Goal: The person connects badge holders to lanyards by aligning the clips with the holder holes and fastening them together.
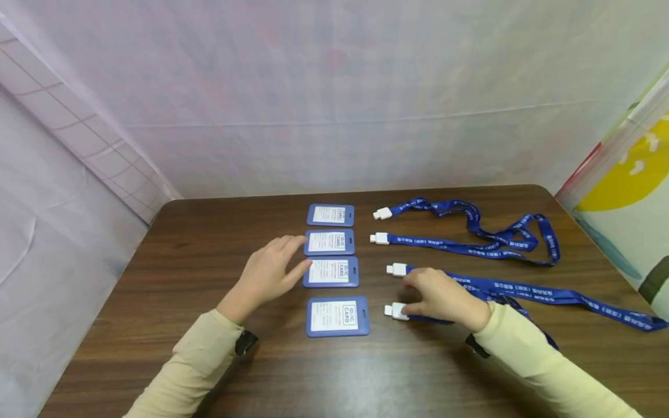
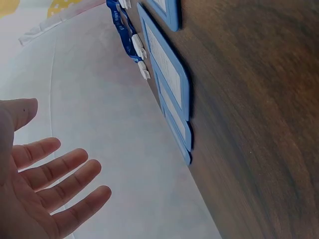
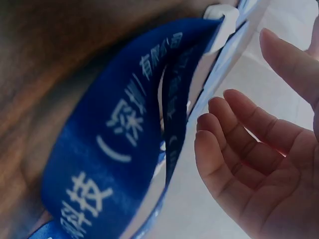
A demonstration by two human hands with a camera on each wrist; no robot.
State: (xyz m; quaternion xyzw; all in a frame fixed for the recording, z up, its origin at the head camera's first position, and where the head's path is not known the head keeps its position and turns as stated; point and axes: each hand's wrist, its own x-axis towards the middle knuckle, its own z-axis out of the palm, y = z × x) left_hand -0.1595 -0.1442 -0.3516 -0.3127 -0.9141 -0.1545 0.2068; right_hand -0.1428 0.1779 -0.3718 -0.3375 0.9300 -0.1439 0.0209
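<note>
Several blue-framed ID card holders lie in a column on the table, the nearest card holder [image 1: 337, 317] a little apart from the others. Beside the second and third ones hovers my left hand [image 1: 272, 270], fingers spread, palm bare in the left wrist view. To the right, my right hand [image 1: 441, 296] hangs over the two nearest blue lanyards, its loosely bent fingers holding nothing. Its thumb overlaps the nearest white clip [image 1: 395, 311] in the head view. Another white clip [image 1: 397, 270] lies just beyond its fingertips. The right wrist view shows a blue lanyard strap [image 3: 114, 114] beside that hand.
Two more lanyards lie farther back, with white clips [image 1: 382, 238] facing the card holders and a strap [image 1: 551, 244] looping right. The wooden table [image 1: 209, 232] meets a pale hanging cloth [image 1: 334, 116] at its back edge. A yellow printed figure [image 1: 627, 180] shows at right.
</note>
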